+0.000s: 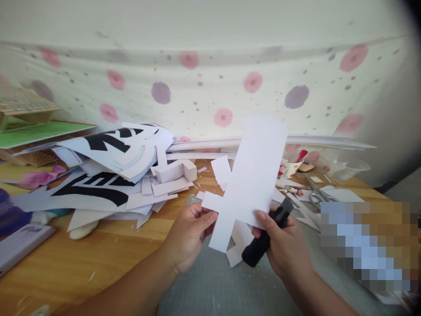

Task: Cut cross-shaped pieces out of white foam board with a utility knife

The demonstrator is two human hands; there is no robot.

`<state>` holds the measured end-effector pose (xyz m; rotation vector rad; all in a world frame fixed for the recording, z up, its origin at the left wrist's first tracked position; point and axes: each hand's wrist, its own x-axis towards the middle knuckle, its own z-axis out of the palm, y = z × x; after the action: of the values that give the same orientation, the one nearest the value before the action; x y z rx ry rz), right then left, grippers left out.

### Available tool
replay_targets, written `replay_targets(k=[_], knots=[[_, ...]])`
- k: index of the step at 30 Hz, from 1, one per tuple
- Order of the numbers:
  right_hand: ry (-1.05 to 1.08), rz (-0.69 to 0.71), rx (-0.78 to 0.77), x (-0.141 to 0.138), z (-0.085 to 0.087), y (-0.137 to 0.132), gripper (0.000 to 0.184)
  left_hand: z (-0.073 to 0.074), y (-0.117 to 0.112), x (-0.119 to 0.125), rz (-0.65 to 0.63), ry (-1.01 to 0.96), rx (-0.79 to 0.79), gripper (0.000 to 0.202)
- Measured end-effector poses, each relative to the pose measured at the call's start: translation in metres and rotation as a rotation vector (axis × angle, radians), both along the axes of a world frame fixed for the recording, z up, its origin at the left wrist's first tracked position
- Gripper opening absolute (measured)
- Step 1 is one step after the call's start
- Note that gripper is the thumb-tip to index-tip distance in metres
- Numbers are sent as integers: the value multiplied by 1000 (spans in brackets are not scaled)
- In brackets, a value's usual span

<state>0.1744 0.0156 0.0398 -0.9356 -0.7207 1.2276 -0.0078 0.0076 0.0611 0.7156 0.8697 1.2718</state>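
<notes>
Both hands hold up a white cut-out piece of card [251, 175], a long tilted strip with a short arm sticking out at its lower left. My left hand [192, 235] pinches that short arm between thumb and fingers. On the right edge, the thumb of my right hand [286, 239] presses against the card. The same hand also wraps its fingers round a black-handled tool [258, 248] that looks like a utility knife; its blade cannot be made out. Beneath the card, a white card offcut [239, 245] lies on the grey cutting mat [204, 285].
White sheets with black lettering [108, 188] and card scraps pile up at the left, beside a small white card box [176, 171]. Scissors [317, 195] and a paper cup [290, 167] with a red spoon stand at the right. A flowered curtain [204, 92] hangs behind.
</notes>
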Motion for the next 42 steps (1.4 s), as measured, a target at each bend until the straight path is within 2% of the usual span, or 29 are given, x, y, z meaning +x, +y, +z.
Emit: replay_targets(k=[6, 12, 17, 23, 25, 27, 31, 33, 35, 37, 42], knots=[[-53, -44, 72, 1, -9, -5, 39, -2, 1, 0, 75, 18, -25, 34], [-98, -53, 63, 1, -9, -4, 40, 3, -1, 0, 56, 36, -12, 37], [-235, -66, 69, 2, -14, -6, 40, -3, 2, 2, 107, 72, -37, 37], [-421, -113, 154, -4, -11, -14, 32, -5, 3, 2, 203, 125, -28, 32], [-393, -117, 132, -5, -9, -13, 32, -3, 3, 0, 210, 130, -20, 30], [-261, -95, 94, -5, -6, -9, 36, -3, 5, -3, 201, 121, -9, 28], [56, -71, 87, 1, 6, 4, 41, -1, 7, -7, 86, 61, 7, 36], [117, -49, 77, 3, 13, 7, 42, -1, 4, -7, -79, 16, 10, 46], [152, -3, 59, 5, 17, 8, 43, 0, -2, -6, -304, -59, 32, 54], [180, 62, 49, 5, 18, 7, 44, 1, -7, -4, -474, -155, 68, 55], [227, 151, 44, -1, 15, 6, 49, -2, -14, 2, -571, -300, 94, 42]])
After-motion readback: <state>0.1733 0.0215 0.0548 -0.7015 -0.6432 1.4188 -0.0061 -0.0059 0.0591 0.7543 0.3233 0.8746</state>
